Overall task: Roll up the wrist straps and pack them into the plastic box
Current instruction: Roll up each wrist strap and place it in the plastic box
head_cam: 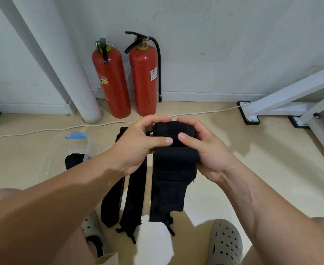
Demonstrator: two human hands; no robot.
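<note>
A black wrist strap (173, 169) hangs in front of me, its upper end wound into a roll. My left hand (138, 144) and my right hand (201, 148) both grip that roll, thumbs pressed on its front and fingers curled over the top. The loose tail hangs down toward the floor. Two more black straps (132, 199) lie flat on the floor below my left hand. A clear plastic box (89, 148) with a blue clip sits on the floor to the left, partly hidden by my left forearm; a rolled black strap (74, 159) lies inside it.
Two red fire extinguishers (126, 79) stand against the wall ahead, beside a white pipe (67, 73). A white cable (61, 128) runs across the floor. White table legs (291, 98) stand at the right. My feet in grey clogs (226, 243) are below.
</note>
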